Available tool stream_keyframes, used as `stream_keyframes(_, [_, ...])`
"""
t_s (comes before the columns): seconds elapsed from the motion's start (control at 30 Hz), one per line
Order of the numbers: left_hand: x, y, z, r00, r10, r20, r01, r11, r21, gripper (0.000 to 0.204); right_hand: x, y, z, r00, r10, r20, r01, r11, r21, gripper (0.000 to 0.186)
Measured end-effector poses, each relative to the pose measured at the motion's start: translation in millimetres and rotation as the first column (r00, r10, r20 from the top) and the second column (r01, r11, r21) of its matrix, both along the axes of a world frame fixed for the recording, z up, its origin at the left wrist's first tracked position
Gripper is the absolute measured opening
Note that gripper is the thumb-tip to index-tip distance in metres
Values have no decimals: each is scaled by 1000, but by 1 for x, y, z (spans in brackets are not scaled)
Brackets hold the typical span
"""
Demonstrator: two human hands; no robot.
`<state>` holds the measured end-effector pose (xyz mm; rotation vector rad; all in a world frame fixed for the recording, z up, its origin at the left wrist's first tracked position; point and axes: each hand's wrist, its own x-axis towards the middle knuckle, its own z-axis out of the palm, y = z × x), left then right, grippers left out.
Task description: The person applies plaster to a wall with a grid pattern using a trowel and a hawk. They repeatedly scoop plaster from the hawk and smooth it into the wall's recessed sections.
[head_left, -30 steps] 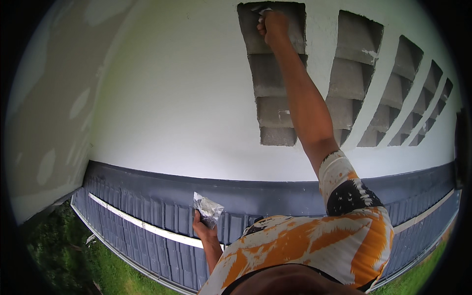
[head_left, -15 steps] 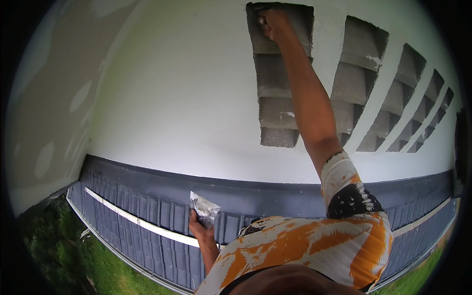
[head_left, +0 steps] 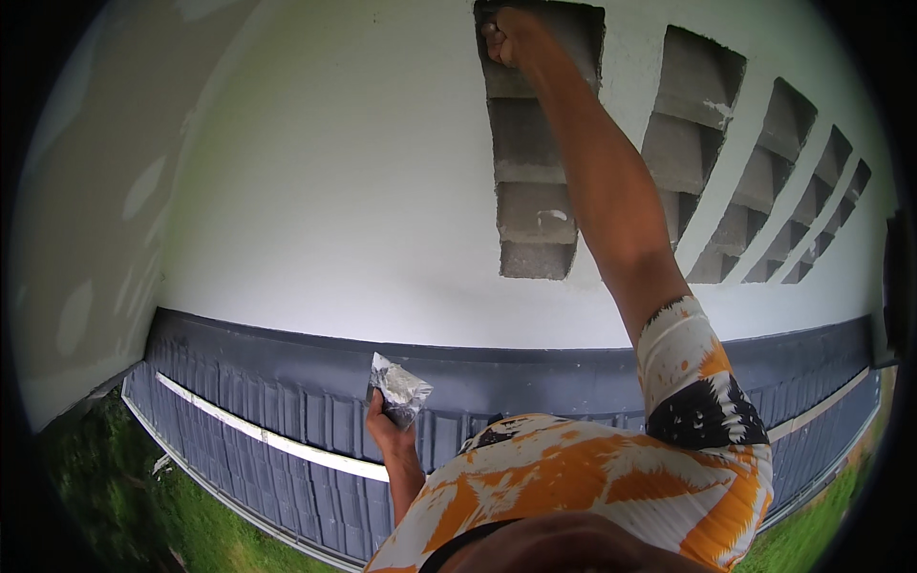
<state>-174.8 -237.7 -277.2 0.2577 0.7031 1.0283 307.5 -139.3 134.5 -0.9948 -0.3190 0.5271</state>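
Note:
My right hand (head_left: 508, 38) reaches up into the top cell of the nearest grey concrete vent column (head_left: 531, 212), close to its upper left edge. Its fingers are curled closed; whatever they grip is lost in the dark of the recess. Low and to the left, my left hand (head_left: 390, 432) grips a flat metal putty blade (head_left: 401, 384) from below. Pale grey paste lies on the blade's face. The blade is held out over the roof, apart from the wall.
More vent columns (head_left: 690, 105) run off to the right along the white wall (head_left: 334, 191). A patched side wall (head_left: 91, 191) stands at left. Dark roof tiles (head_left: 287, 406) with a pale batten (head_left: 258, 432) slope below the wall, and grass (head_left: 215, 520) shows past the roof edge.
My right hand has moved a little left inside the top cell, toward its left edge. The left hand with the putty blade has risen slightly. The whole view has shifted a bit.

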Motion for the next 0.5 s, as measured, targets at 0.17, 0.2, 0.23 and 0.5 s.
stream_keyframes(0.17, [8, 11, 9, 1000, 12, 21, -13, 999, 35, 36, -30, -49, -10, 996, -45, 81, 41, 998, 49, 10])
stream_keyframes(0.2, [10, 13, 11, 1000, 7, 29, -8, 999, 33, 37, -35, -56, -8, 990, -111, 87, 103, 990, 92, 10])
stream_keyframes(0.23, [13, 13, 13, 999, -9, 39, 7, 1000, 29, 37, -21, -63, -4, 991, -121, 63, 113, 986, 122, 10])
stream_keyframes(0.5, [30, 15, 22, 996, -88, 12, 88, 996, 7, 38, 31, -83, -13, 995, -72, 65, 65, 991, 116, 13])
